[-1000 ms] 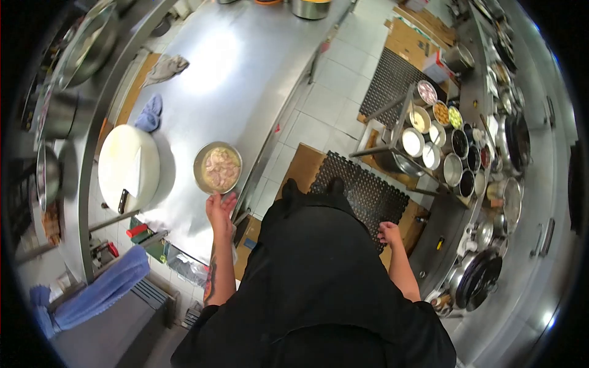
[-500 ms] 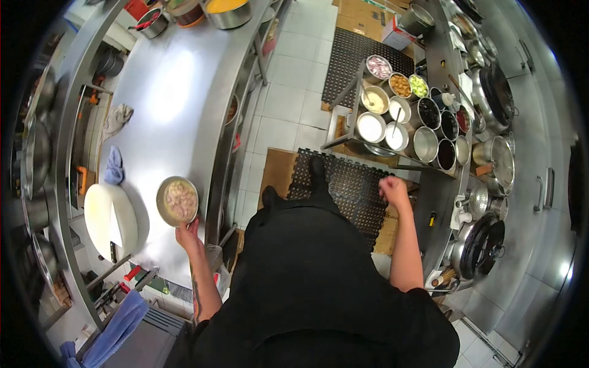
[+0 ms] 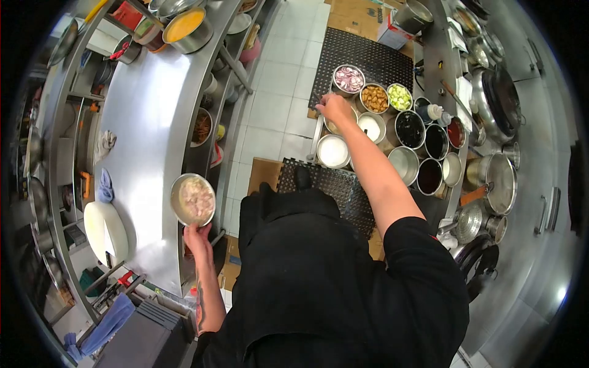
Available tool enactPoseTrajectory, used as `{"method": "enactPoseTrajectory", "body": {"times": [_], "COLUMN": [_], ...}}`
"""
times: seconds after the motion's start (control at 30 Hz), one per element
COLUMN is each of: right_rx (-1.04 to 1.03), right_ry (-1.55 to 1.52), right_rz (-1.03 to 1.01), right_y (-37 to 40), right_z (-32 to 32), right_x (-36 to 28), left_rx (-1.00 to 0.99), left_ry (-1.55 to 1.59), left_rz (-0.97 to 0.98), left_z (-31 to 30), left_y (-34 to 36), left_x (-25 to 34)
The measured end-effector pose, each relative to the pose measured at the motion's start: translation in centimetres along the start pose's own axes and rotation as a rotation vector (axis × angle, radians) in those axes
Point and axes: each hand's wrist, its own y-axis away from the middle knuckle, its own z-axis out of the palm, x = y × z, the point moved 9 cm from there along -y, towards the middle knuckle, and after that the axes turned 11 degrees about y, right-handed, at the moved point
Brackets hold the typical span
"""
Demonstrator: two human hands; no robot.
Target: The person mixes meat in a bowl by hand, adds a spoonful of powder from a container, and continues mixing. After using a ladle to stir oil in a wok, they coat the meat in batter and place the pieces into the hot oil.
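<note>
My left hand (image 3: pixel 198 238) grips the near rim of a metal bowl (image 3: pixel 176 207), held up beside the edge of the steel counter. Pale pinkish pieces of raw meat (image 3: pixel 197 199) lie in cloudy liquid inside it. On the other side, my right hand (image 3: pixel 334 109) is over a metal container (image 3: pixel 352 116), partly covering it. Its fingers are curled together; what they hold is hidden. Close to that hand are containers of sliced purple onion (image 3: pixel 349 79), brown fried cubes (image 3: pixel 374 98) and white powder (image 3: pixel 333 151).
A steel counter (image 3: pixel 144 122) runs along the left, with a round white cutting board (image 3: pixel 101 230), a knife (image 3: pixel 109 257) and cloths (image 3: pixel 105 185). A pot of orange liquid (image 3: pixel 186 27) stands at its far end. Covered woks (image 3: pixel 494 101) line the right. Rubber mats (image 3: pixel 343 190) cover the floor.
My right hand has reached forward and left to the containers. My left hand has brought the bowl off the counter, slightly to the right. The view has shifted towards the containers.
</note>
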Motion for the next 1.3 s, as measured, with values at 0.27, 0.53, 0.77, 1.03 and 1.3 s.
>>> {"method": "enactPoseTrajectory", "body": {"times": [0.27,0.53,0.77,1.03,1.3], "right_rx": [0.22,0.036,0.263,0.25,0.2], "right_ry": [-0.165,-0.804,-0.387,-0.371,-0.399], "right_rz": [-0.014,0.054,-0.005,-0.025,-0.024], "right_y": [4.2,4.7,7.1,7.4,6.8], "right_z": [-5.4,-2.6,-7.0,-7.1,-4.6], "right_x": [6.9,9.6,10.2,8.8,9.3], "left_rx": [-0.196,-0.399,-0.459,-0.437,-0.429], "left_ry": [-0.138,-0.214,-0.231,-0.259,-0.285], "left_rz": [-0.097,-0.184,-0.208,-0.192,-0.177], "left_z": [10.7,18.2,21.5,21.5,21.1], "left_y": [2.2,1.4,2.2,1.8,1.5], "left_x": [-4.6,-9.4,-10.6,-11.9,-12.3]}}
